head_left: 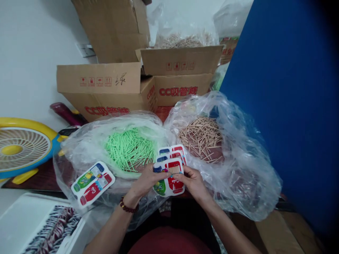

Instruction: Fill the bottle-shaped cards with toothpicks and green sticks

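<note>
My left hand (145, 180) grips the left side of a bottle-shaped candy pack (165, 187) printed with a green bottle and a red cola bottle. On the pack's other side, the fingers of my right hand (194, 181) are closed at its edge, the thumb over the red half. A row of thin tan sticks (174, 170) shows in the red half's upper part. Two more such packs (178, 149) overlap just behind it. Another pack (92, 183) lies on clear plastic to the left. Bright green sticks (129, 148) and tan sticks (203, 135) lie heaped in open plastic bags beyond my hands.
Opened cardboard boxes (106, 98) stand at the back, with a bag of pale sticks (185, 39) behind. A yellow and blue fan (25, 148) is at left, above a white bin (23, 208) of striped wrappers. A blue panel (283, 106) borders the right.
</note>
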The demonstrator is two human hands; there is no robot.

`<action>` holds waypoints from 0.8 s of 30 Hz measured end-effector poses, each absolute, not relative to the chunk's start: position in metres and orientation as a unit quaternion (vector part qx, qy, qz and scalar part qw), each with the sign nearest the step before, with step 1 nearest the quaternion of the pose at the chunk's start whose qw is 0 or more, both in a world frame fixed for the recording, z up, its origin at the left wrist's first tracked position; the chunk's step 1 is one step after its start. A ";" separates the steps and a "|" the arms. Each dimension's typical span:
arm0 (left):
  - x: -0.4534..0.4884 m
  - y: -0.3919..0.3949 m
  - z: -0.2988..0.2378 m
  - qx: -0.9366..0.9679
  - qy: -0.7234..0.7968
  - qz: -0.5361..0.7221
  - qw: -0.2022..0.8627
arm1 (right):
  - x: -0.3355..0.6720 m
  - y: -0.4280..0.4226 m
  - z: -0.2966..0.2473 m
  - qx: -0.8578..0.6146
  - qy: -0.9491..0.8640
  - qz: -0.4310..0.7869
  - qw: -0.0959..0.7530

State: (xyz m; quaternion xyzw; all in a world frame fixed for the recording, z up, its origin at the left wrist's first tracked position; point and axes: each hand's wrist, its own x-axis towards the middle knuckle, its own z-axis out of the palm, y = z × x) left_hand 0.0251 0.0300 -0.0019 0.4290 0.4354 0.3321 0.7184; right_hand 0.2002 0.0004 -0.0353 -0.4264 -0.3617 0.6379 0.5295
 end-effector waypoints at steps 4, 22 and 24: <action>0.028 0.029 -0.004 0.417 0.438 0.343 0.719 | 0.209 0.000 -0.042 -0.435 -0.400 0.626 0.508; 0.020 0.023 -0.002 0.390 0.474 0.357 0.704 | 0.340 0.066 -0.031 -0.701 -0.665 0.174 0.193; 0.021 0.021 -0.004 0.398 0.473 0.352 0.703 | 0.340 0.076 -0.033 -0.699 -0.674 0.175 0.161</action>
